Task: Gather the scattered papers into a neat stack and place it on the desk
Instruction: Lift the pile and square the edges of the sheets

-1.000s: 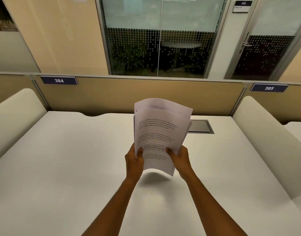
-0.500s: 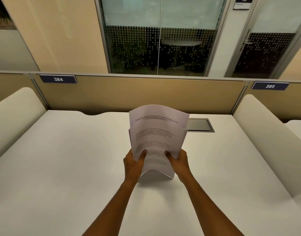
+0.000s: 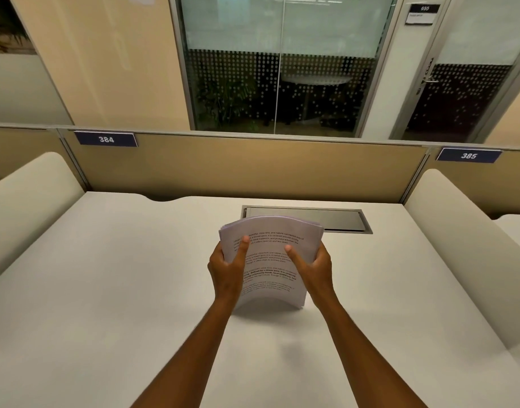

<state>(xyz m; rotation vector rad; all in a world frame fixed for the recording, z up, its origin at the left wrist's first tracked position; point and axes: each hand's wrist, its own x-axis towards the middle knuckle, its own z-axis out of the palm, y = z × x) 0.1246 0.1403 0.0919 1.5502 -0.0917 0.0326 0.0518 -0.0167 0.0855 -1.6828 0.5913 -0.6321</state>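
Both hands hold the stack (image 3: 270, 260) upright over the middle of the desk (image 3: 105, 290), each closed on one side edge. The left hand (image 3: 228, 270) grips the left edge with its thumb laid up across the printed front sheet; the right hand (image 3: 314, 267) grips the right edge, its thumb angled in over the text. The fingers of both are hidden behind the sheets.

The stack bows toward the camera — its top edge curls forward and its bottom edge arches, the lower right corner at or just above the desk with a shadow beneath; whether it touches cannot be told. The sheets look roughly aligned, with a few edges fanned at the top left.

Behind the stack a grey hatch (image 3: 307, 219) is set into the desk, its near edge partly covered by the top of the sheets. A tan partition (image 3: 253, 169) runs along the back, carrying plates marked 384 (image 3: 106, 139) and 385 (image 3: 468, 155). White dividers stand at either side — left (image 3: 29, 189), right (image 3: 459, 231).
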